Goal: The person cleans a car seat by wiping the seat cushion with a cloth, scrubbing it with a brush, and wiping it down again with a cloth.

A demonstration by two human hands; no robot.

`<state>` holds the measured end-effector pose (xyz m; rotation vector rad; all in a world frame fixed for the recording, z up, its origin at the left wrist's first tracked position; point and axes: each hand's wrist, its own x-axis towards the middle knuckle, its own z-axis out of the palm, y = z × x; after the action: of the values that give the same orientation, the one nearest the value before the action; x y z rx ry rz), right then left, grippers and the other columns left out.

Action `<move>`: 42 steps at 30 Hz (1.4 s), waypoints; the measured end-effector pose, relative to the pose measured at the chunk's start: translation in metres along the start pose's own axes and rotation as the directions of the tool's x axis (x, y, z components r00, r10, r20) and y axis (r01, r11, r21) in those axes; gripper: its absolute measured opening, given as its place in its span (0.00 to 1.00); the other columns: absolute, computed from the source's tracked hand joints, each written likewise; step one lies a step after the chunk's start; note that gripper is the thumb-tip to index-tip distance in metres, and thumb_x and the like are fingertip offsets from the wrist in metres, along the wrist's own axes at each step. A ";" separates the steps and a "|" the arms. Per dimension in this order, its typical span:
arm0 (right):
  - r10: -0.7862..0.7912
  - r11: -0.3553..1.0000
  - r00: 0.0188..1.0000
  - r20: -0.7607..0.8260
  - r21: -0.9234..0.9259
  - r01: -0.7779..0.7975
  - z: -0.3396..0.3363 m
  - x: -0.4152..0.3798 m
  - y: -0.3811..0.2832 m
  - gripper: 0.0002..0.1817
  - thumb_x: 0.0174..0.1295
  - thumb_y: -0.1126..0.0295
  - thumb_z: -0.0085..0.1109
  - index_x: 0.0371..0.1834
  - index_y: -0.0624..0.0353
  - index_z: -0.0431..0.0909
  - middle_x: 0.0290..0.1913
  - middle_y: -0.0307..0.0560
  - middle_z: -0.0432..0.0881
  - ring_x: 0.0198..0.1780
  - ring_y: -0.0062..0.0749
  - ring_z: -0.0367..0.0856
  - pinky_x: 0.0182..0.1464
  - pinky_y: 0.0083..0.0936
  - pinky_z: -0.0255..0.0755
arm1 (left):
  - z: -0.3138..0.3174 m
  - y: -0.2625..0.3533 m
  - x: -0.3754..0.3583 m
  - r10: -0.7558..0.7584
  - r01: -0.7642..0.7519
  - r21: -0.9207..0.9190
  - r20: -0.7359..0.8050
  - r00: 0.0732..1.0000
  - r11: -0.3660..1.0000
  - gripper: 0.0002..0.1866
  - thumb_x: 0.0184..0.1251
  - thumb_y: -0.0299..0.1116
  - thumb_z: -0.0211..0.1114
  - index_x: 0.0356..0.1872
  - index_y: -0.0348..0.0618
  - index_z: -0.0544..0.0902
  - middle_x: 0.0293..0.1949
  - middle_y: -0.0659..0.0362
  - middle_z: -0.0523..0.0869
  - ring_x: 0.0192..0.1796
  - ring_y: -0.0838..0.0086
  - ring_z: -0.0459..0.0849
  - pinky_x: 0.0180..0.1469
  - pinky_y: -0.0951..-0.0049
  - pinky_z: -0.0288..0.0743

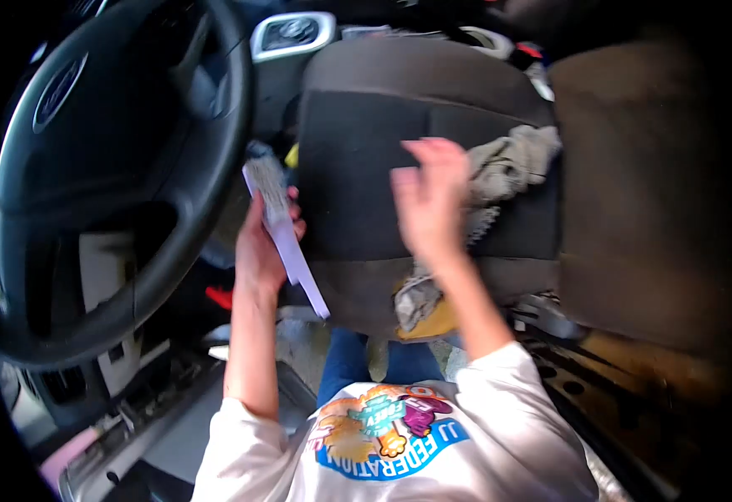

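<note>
- One pale, long-handled brush (280, 222), by the look of it, slants between the steering wheel (236, 100) and the seat (353, 180), its speckled grey part pointing away from the body and its narrow end reaching back over the seat's near corner
- Left hand (259, 253) grasps the brush around its middle, thumb on one side and fingertips curling over the other
- For good control, I judge that a hold nearer the narrow end would give more reach, while this mid-length hold should give more firmness; either way, the far end needs room from the wheel rim
- Left forearm runs nearly straight out from the sleeve, with the wrist roughly in line
- Right hand (435, 197) is released, its fingers spread and slightly bent above the seat, with nothing visible in its grip; blur hides whether it touches the crumpled grey cloth (521, 159) just beside it
- To use that hand well, flattening the fingers on the seat should steady the body
- Right forearm angles forward and inward, passing near a second bunched cloth (417, 303) and a yellow item (435, 323) at the seat's near edge
</note>
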<state>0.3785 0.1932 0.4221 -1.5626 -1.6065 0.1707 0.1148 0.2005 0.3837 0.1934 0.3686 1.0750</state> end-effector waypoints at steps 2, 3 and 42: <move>0.067 0.967 0.997 -0.035 -0.243 -0.073 -0.032 -0.013 0.061 0.17 0.63 0.69 0.63 0.56 0.59 0.80 0.58 0.55 0.77 0.62 0.51 0.72 0.66 0.46 0.63 | -0.003 0.039 0.003 0.235 0.043 0.477 -0.508 0.828 0.878 0.26 0.85 0.44 0.48 0.72 0.36 0.67 0.50 0.52 0.84 0.51 0.70 0.84 0.51 0.67 0.85; 0.061 0.916 0.997 -0.039 -0.394 -0.072 -0.047 -0.027 0.105 0.16 0.66 0.69 0.61 0.56 0.58 0.80 0.59 0.55 0.76 0.63 0.50 0.71 0.66 0.45 0.63 | -0.058 0.062 0.013 0.196 0.145 0.473 -0.598 0.777 0.869 0.27 0.84 0.44 0.50 0.73 0.35 0.65 0.52 0.49 0.82 0.52 0.69 0.84 0.49 0.70 0.86; 0.150 0.847 0.988 -0.041 -0.509 -0.149 -0.103 -0.068 0.152 0.09 0.71 0.66 0.56 0.33 0.58 0.76 0.34 0.48 0.80 0.41 0.44 0.78 0.49 0.41 0.67 | 0.106 -0.065 0.180 0.001 -0.260 0.426 0.522 0.853 -0.867 0.32 0.69 0.26 0.64 0.75 0.60 0.74 0.45 0.49 0.79 0.52 0.54 0.80 0.54 0.56 0.77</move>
<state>0.5480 0.1188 0.3581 -2.0956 -1.6086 -0.1946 0.2846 0.3319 0.4239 2.7716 1.3601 0.5576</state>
